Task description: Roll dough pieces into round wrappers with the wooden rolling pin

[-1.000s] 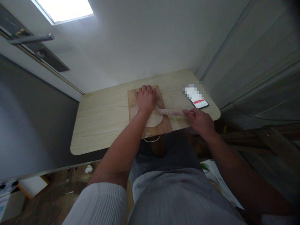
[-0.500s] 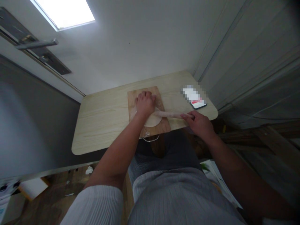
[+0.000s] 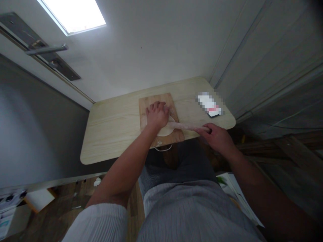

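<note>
Dough (image 3: 167, 131), flat pale round on the board (image 3: 152, 98), mid-frame | step: looks like rolling it out | right hand (image 3: 217, 136): wrapped round the end of the pin (image 3: 188, 126), right of centre | left hand (image 3: 157, 115): palm down over it all, can't tell if it's gripping | next: imo calls for even pressure

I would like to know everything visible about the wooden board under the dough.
The board looks wooden, brown and rectangular, with pale smudges and a curved, metallic handle at its near edge. It lies flat on the pale table, the handle jutting past the table's edge. Flattened dough rests on it; the left hand and pale stick hide part of it.
</note>
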`<state>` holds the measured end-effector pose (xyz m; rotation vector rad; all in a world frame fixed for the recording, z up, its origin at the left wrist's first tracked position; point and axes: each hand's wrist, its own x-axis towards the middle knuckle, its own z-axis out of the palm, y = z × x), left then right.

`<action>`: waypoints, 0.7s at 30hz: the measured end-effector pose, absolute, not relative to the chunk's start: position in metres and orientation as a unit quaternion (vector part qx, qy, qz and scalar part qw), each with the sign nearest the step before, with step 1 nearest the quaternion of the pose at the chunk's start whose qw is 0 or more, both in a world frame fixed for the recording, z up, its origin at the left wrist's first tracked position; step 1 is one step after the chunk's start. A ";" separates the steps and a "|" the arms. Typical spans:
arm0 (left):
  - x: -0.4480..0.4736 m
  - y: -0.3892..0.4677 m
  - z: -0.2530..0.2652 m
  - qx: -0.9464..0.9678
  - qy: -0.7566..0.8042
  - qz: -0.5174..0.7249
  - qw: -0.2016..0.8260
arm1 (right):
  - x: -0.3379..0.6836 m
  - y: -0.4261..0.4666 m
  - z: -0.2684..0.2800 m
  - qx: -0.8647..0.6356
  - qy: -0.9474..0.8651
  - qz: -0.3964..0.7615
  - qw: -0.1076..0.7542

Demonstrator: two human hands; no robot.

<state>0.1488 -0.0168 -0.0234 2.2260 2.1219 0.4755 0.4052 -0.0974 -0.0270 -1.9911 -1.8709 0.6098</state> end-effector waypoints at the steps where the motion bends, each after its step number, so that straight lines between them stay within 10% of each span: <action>1: 0.148 -0.018 -0.024 0.716 0.681 0.154 0.014 | 0.405 -0.098 -0.027 -0.700 -0.659 0.216 0.170; 21: 0.145 -0.054 -0.021 0.724 0.674 0.147 -0.001 | 0.398 -0.122 -0.031 -0.685 -0.689 0.205 0.118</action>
